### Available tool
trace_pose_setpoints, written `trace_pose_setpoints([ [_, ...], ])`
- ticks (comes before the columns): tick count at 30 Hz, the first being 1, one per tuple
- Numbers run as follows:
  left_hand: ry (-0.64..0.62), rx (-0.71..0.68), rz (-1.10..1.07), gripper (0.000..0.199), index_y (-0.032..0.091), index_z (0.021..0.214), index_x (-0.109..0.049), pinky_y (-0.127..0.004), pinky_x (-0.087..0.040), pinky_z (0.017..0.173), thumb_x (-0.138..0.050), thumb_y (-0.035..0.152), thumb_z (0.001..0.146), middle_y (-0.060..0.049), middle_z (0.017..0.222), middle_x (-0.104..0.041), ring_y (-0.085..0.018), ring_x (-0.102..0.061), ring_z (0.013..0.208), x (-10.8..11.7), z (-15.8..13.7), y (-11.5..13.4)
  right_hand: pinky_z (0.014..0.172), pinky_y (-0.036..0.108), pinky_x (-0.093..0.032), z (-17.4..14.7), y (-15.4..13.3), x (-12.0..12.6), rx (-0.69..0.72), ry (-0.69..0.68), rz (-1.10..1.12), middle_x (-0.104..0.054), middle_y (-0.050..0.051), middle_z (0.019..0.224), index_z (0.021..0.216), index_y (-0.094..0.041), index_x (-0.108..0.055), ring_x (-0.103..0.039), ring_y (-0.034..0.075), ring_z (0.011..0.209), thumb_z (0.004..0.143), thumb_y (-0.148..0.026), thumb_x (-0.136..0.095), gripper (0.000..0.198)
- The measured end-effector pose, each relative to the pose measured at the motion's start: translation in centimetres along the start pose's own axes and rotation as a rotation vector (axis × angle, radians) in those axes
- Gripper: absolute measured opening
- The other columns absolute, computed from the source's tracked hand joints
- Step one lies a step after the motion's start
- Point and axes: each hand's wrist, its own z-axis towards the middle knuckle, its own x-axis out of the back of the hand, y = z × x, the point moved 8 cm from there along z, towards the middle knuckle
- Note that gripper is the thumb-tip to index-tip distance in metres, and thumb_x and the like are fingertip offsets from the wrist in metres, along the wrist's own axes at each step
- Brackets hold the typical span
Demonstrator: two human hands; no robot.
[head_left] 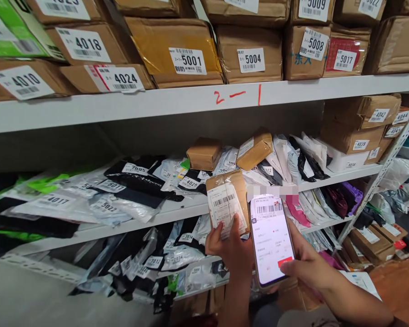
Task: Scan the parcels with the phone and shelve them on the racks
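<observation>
My left hand (232, 247) is closed on a small brown cardboard box (211, 182), fingers lying over its white barcode label (224, 202). Just right of it, my right hand (305, 261) grips a smartphone (271, 243) held upright. The lit screen shows a barcode near the top and a red button low down, with my right thumb on or beside that button. The phone's left edge stands close to the box. Part of the left hand is hidden behind the phone.
White shelves (177, 105) carry labelled cardboard boxes (177, 52) above and bagged parcels (132, 177) on the lower levels. Another brown box (254, 151) lies on the middle shelf behind my hands. Stacked boxes (359, 125) stand at right, by a perforated post (378, 181).
</observation>
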Motion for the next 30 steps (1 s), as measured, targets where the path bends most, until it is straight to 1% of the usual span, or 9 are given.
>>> trace_pose_setpoints([
  [3, 0.237, 0.059, 0.074, 0.034, 0.019, 0.123, -0.053, -0.063, -0.047, 0.099, -0.062, 0.023, 0.090, -0.017, 0.129, -0.033, -0.038, -0.033, 0.126, 2.1, 0.6, 1.8, 0.060, 0.027, -0.059, -0.3, 0.1, 0.6, 0.002, 0.024, -0.009, -0.069, 0.008, 0.125, 0.154, -0.030, -0.029, -0.072, 0.021, 0.088, 0.074, -0.014, -0.076, 0.094],
  [6, 0.297, 0.012, 0.133, 0.030, 0.018, 0.115, -0.060, -0.060, -0.048, 0.093, -0.067, 0.024, 0.086, -0.017, 0.124, -0.041, -0.034, -0.040, 0.118, 2.2, 0.9, 2.8, 0.060, 0.026, -0.058, -0.7, 0.5, 1.4, -0.016, 0.051, -0.014, -0.063, 0.009, 0.138, 0.158, -0.034, -0.017, -0.071, 0.023, 0.097, 0.074, -0.019, -0.080, 0.106],
  [10, 0.443, 0.024, 0.064, 0.028, 0.020, 0.105, -0.068, -0.053, -0.045, 0.095, -0.076, 0.024, 0.078, -0.014, 0.120, -0.046, -0.032, -0.044, 0.115, 2.3, 0.2, 2.3, 0.079, 0.032, -0.061, -1.3, 0.8, 2.9, -0.012, 0.104, -0.032, -0.055, 0.008, 0.149, 0.160, -0.039, -0.008, -0.067, 0.027, 0.114, 0.073, -0.031, -0.086, 0.116],
  [12, 0.443, 0.025, 0.053, 0.029, 0.020, 0.105, -0.069, -0.052, -0.044, 0.095, -0.076, 0.023, 0.076, -0.015, 0.119, -0.044, -0.033, -0.043, 0.117, 2.0, 0.1, 2.1, 0.089, 0.038, -0.060, -1.5, 1.0, 3.4, -0.026, 0.140, -0.042, -0.054, 0.007, 0.151, 0.160, -0.041, -0.004, -0.066, 0.028, 0.118, 0.073, -0.036, -0.087, 0.120],
  [15, 0.421, 0.018, 0.051, 0.025, 0.019, 0.104, -0.069, -0.053, -0.044, 0.093, -0.073, 0.023, 0.080, -0.017, 0.119, -0.043, -0.034, -0.040, 0.117, 1.9, 0.2, 2.3, 0.089, 0.040, -0.060, -1.6, 0.9, 3.5, -0.032, 0.160, -0.053, -0.055, 0.006, 0.150, 0.159, -0.042, 0.000, -0.068, 0.029, 0.116, 0.071, -0.041, -0.088, 0.125],
  [20, 0.404, 0.006, 0.046, 0.022, 0.017, 0.103, -0.069, -0.051, -0.046, 0.091, -0.070, 0.022, 0.082, -0.018, 0.119, -0.042, -0.034, -0.038, 0.118, 2.3, 0.5, 2.5, 0.074, 0.039, -0.063, -1.5, 0.5, 2.5, -0.093, 0.172, -0.071, -0.067, 0.009, 0.133, 0.158, -0.040, 0.011, -0.075, 0.027, 0.093, 0.068, -0.041, -0.092, 0.137],
  [24, 0.424, -0.006, 0.062, 0.020, 0.018, 0.102, -0.070, -0.051, -0.045, 0.092, -0.071, 0.023, 0.082, -0.016, 0.117, -0.043, -0.034, -0.040, 0.116, 2.4, 0.5, 2.6, 0.061, 0.034, -0.062, -1.4, 0.6, 2.4, -0.110, 0.191, -0.081, -0.072, 0.009, 0.120, 0.155, -0.037, 0.021, -0.073, 0.024, 0.077, 0.064, -0.038, -0.094, 0.147],
  [26, 0.423, -0.006, 0.063, 0.020, 0.018, 0.101, -0.071, -0.050, -0.045, 0.092, -0.072, 0.024, 0.082, -0.016, 0.118, -0.043, -0.033, -0.041, 0.116, 2.3, 0.5, 2.6, 0.060, 0.032, -0.061, -1.3, 0.7, 2.7, -0.090, 0.206, -0.104, -0.073, 0.007, 0.113, 0.156, -0.036, 0.015, -0.072, 0.021, 0.074, 0.064, -0.036, -0.094, 0.143],
  [30, 0.401, 0.000, 0.042, 0.023, 0.020, 0.104, -0.069, -0.048, -0.046, 0.091, -0.073, 0.025, 0.082, -0.016, 0.120, -0.042, -0.033, -0.039, 0.117, 2.3, 0.6, 2.5, 0.062, 0.033, -0.060, -1.2, 0.8, 3.1, -0.035, 0.186, -0.163, -0.073, 0.005, 0.104, 0.157, -0.036, -0.011, -0.070, 0.021, 0.073, 0.067, -0.036, -0.092, 0.121],
])
